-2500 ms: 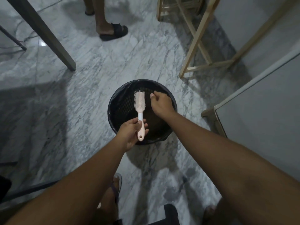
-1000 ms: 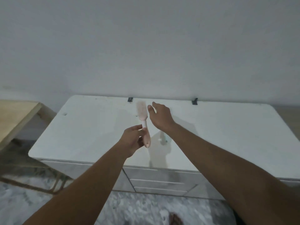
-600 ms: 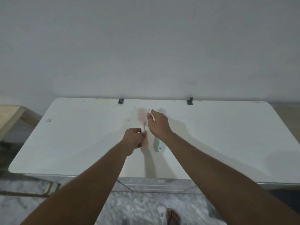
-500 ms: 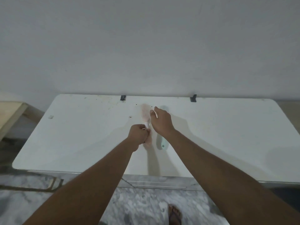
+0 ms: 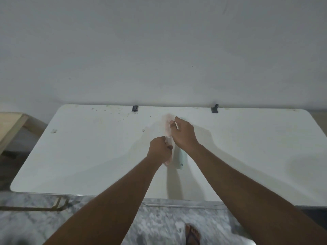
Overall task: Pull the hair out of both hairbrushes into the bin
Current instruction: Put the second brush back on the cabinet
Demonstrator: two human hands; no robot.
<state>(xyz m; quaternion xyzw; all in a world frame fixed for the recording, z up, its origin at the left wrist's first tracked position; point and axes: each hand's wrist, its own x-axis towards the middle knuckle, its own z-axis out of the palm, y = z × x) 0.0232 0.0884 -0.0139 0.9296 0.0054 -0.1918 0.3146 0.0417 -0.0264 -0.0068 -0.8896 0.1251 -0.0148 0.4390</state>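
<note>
The view has swung from the bin to a white rectangular worktop (image 5: 88,156). Left hand (image 5: 160,150) closed round the pink plastic hairbrush (image 5: 167,124), apparently cleaned; beside it, right hand (image 5: 184,135) reaching over the mint-green hairbrush (image 5: 179,159), grip unclear; its hair remains.
</note>
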